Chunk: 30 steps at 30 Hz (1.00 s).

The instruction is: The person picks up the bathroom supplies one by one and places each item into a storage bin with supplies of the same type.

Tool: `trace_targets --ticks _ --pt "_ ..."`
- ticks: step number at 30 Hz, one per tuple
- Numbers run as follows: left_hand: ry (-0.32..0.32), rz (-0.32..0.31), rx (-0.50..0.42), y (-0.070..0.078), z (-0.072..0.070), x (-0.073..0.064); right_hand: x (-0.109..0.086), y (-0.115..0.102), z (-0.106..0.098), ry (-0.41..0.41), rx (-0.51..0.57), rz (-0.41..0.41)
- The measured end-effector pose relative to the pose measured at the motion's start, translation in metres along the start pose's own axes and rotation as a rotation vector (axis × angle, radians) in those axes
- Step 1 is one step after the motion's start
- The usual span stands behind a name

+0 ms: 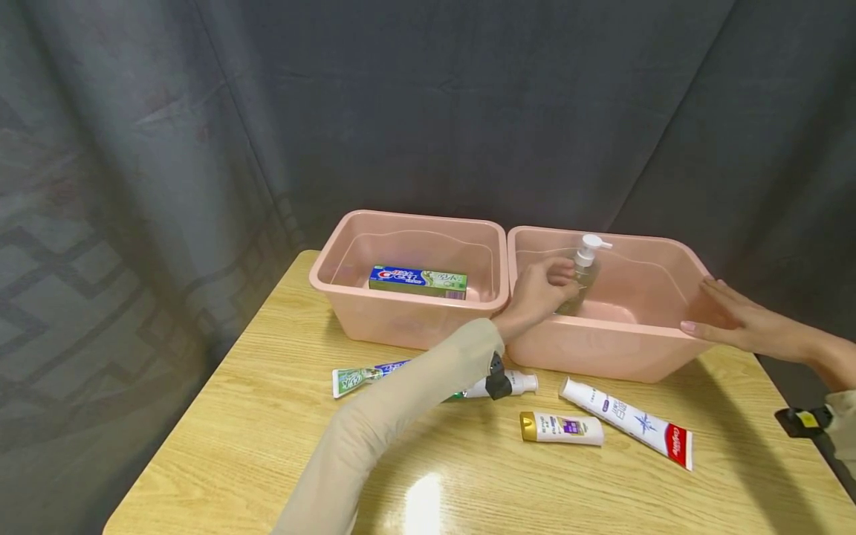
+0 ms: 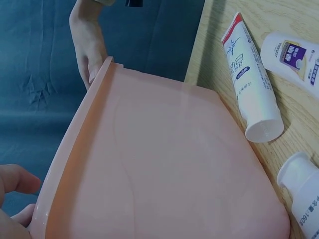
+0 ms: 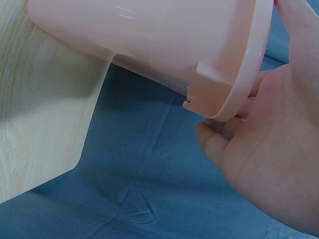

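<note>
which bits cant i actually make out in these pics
- Base of the pump bottle: head view, hidden by the front wall of the right bin.
- Whether the left hand touches that bottle: head view, fingers overlap it; left wrist view, hand cut off by left edge.
- Rest of the green-and-blue tube: head view, behind the left sleeve.

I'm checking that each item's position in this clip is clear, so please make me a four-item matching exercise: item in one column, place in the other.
Items
1. Crest toothpaste box
2. Pump bottle
3. Colgate toothpaste tube
4. Small gold-capped bottle

Places
A. On the table, the item with a red end
B. Inside the right-hand pink bin
C. On the table, the item with a purple label patch
D. Inside the left-hand pink bin

Pairs: 1-D, 2-B, 3-A, 4-C
</note>
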<state>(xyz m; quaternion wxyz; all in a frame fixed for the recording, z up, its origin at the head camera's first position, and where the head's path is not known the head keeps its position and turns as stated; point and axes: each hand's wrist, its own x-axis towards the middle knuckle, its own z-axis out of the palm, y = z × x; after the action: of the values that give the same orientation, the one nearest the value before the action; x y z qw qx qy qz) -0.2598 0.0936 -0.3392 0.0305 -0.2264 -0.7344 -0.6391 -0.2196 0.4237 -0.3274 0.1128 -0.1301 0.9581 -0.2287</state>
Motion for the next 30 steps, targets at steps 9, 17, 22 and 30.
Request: trace_targets --ticks 9,17,22,30 --pt "-0.006 0.008 -0.045 0.0005 -0.0016 -0.001 0.0001 -0.0018 -0.001 -0.007 -0.015 0.03" --pt "-0.027 0.023 -0.07 0.0009 -0.0026 0.001 -0.0004 -0.0006 -0.0006 -0.003 -0.009 0.014" --pt "-0.025 0.027 -0.082 0.0003 -0.0028 0.0023 -0.0011 -0.0005 -0.0008 -0.002 -0.008 0.012" --pt "-0.023 0.02 -0.091 0.0017 -0.0038 0.0023 -0.0006 0.0 -0.0013 -0.005 -0.009 0.011"
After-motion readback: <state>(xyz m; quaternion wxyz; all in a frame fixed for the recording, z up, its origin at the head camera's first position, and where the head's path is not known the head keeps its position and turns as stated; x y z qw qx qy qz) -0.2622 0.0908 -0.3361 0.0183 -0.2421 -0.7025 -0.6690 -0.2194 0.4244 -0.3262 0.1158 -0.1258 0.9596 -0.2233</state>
